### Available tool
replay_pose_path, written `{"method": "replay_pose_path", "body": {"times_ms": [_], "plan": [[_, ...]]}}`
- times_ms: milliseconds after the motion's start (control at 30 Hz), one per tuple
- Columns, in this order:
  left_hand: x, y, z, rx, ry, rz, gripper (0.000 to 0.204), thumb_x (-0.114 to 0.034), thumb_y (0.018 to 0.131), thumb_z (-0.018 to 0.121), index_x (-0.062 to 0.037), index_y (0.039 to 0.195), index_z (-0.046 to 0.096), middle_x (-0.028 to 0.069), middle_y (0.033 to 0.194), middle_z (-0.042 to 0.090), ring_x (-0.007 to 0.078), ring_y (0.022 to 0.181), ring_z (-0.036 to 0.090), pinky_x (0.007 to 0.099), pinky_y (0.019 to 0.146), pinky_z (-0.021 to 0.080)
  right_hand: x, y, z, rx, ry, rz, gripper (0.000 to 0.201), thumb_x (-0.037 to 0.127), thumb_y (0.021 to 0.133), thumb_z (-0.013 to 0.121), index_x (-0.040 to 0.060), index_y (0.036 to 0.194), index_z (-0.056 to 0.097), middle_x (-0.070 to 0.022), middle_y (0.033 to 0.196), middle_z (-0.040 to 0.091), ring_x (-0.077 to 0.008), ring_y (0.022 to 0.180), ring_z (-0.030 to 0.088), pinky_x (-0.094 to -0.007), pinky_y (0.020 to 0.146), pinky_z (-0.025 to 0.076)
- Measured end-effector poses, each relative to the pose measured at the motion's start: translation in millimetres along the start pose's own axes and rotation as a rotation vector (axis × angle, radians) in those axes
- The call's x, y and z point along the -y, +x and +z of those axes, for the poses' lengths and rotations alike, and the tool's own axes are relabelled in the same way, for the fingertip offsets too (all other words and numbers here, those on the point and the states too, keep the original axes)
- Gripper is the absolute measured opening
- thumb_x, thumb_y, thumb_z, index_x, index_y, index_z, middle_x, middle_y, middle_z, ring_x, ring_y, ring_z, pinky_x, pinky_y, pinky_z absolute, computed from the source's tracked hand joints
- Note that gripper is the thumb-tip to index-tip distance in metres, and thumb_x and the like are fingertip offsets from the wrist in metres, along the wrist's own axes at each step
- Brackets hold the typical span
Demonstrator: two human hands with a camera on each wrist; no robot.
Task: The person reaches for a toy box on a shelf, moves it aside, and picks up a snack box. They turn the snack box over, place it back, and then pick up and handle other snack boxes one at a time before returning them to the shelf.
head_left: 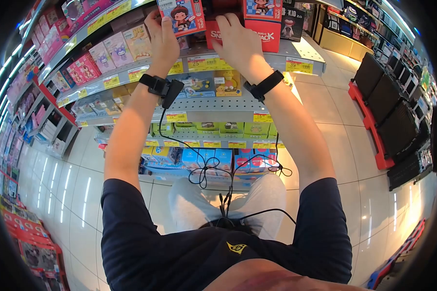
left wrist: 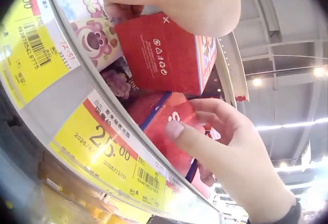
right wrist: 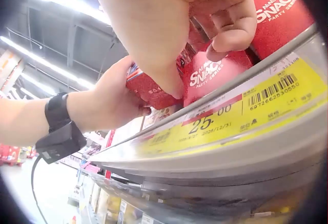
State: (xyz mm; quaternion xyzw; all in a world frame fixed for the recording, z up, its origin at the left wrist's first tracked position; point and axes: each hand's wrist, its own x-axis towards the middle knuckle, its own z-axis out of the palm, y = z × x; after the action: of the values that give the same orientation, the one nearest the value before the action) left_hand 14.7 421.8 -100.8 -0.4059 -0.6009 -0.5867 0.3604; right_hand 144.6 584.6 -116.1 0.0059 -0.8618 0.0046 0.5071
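My left hand (head_left: pixel 164 41) grips a red blind-box carton (head_left: pixel 183 19) with a cartoon child on its face, tilted above the shelf. In the left wrist view its plain red side (left wrist: pixel 159 55) shows recycling marks, and some of my fingers are hidden behind it. My right hand (head_left: pixel 242 43) holds a red "Snack" box (right wrist: pixel 215 75) at the shelf's front edge, thumb on its front and fingers over its far side. Another red "Snack" box (right wrist: pixel 279 14) stands right beside it, with a blue-and-red carton (head_left: pixel 263 10) stacked on top.
A price rail (head_left: pixel 206 63) with yellow tags runs along the shelf edge. Pastel character boxes (head_left: pixel 119 51) stand to the left, a dark box (head_left: pixel 292 22) at the right. Lower shelves carry more boxes (head_left: pixel 199 85). Cables (head_left: pixel 230 179) hang from my wrists. Suitcases (head_left: pixel 398 111) stand across the aisle.
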Motion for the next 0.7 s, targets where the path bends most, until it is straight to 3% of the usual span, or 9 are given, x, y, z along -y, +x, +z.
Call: {"method": "replay_pose_path", "body": {"times_ms": [167,267,333,533,700], "plan": [[8,-1,3,0.017,-0.104,-0.09,0.054,-0.041,0.109,0.039,0.0,0.144,0.034,0.0205,0.132,0.055,0.0276,0.118,0.058,0.0384,0.102,0.045,0,-6,-5,-0.025,-0.017,-0.027,0.051,0.034,0.084,0.08,0.0093,0.119,0.053,-0.0125,0.119,0.057,-0.0354,0.079,0.073,-0.0457,0.064,0.06],[17,-1,3,-0.004,-0.149,-0.049,0.056,-0.045,0.109,0.04,-0.0014,0.144,0.034,0.0187,0.131,0.056,0.0226,0.114,0.059,0.0346,0.093,0.051,0,-3,-9,-0.049,-0.062,-0.035,0.053,0.039,0.083,0.081,0.0097,0.118,0.054,-0.0112,0.118,0.057,-0.0338,0.078,0.073,-0.0443,0.061,0.06],[20,0,1,-0.032,-0.055,0.086,0.059,-0.049,0.109,0.041,-0.0026,0.145,0.033,0.018,0.13,0.056,0.0193,0.111,0.06,0.0319,0.085,0.054,2,-3,-14,-0.067,-0.077,-0.044,0.056,0.044,0.082,0.081,0.0095,0.118,0.055,-0.0108,0.118,0.057,-0.0318,0.075,0.073,-0.0421,0.058,0.059],[-1,-7,3,0.049,-0.163,-0.074,0.061,-0.051,0.11,0.042,-0.0021,0.144,0.032,0.0182,0.131,0.056,0.0202,0.114,0.057,0.0331,0.092,0.05,7,-5,-10,-0.008,-0.115,-0.004,0.061,0.047,0.08,0.082,0.0081,0.118,0.055,-0.0113,0.114,0.057,-0.0292,0.073,0.073,-0.041,0.057,0.058],[1,-9,5,-0.003,-0.096,-0.042,0.058,-0.051,0.11,0.042,-0.0024,0.141,0.033,0.0176,0.13,0.056,0.0199,0.113,0.056,0.0327,0.093,0.049,13,-5,-6,-0.071,-0.064,0.014,0.057,0.041,0.08,0.08,0.0078,0.118,0.054,-0.0108,0.112,0.056,-0.0306,0.073,0.072,-0.0424,0.058,0.058]]}}
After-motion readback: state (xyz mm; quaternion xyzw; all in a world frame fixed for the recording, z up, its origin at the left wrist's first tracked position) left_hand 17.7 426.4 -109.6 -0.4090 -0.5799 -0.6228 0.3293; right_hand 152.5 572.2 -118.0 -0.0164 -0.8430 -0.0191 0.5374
